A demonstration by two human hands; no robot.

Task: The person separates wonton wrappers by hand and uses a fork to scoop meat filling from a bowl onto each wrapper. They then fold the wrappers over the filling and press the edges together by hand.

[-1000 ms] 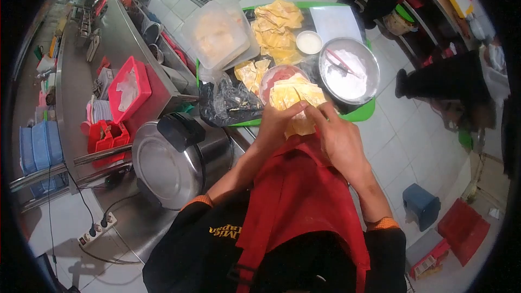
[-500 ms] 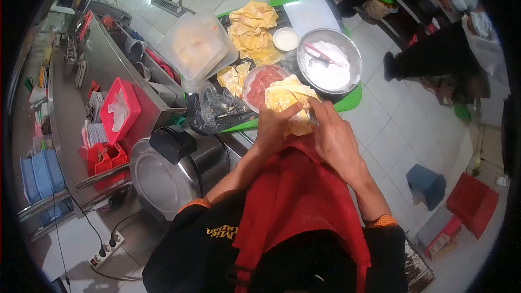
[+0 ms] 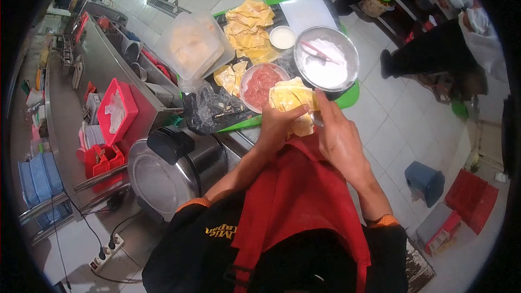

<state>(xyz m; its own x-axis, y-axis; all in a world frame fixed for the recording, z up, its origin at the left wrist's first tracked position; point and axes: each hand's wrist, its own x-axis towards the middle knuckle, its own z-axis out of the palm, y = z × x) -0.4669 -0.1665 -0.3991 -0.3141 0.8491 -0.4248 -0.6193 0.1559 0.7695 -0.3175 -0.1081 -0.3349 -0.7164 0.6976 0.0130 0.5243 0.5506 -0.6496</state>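
My left hand (image 3: 275,130) is closed around a stack of yellow dumpling wrappers (image 3: 292,96), its thumb lying across the top. Beside the stack's right edge is my right hand (image 3: 343,140), fingers closed on a small metal utensil (image 3: 317,118), mostly hidden. Just past the wrappers, a round bowl holds pinkish minced meat (image 3: 262,88). Folded yellow dumplings (image 3: 249,24) lie beyond it, with a smaller group (image 3: 230,77) to its left. A metal bowl (image 3: 355,68) of white powder, with a pinkish stick (image 3: 316,50) across it, stands right of the meat.
All this rests on a green-edged tray (image 3: 347,97). Clear plastic containers (image 3: 190,49) and crumpled black plastic (image 3: 209,109) sit at its left; a small white bowl (image 3: 283,37) stands behind. A large steel pot (image 3: 163,176) is at left. Another person's legs (image 3: 434,57) show at right.
My right hand has shifted slightly right and down, its fingers straighter along the wrapper edge. The left hand still grips the stack. The whole view has moved a little.
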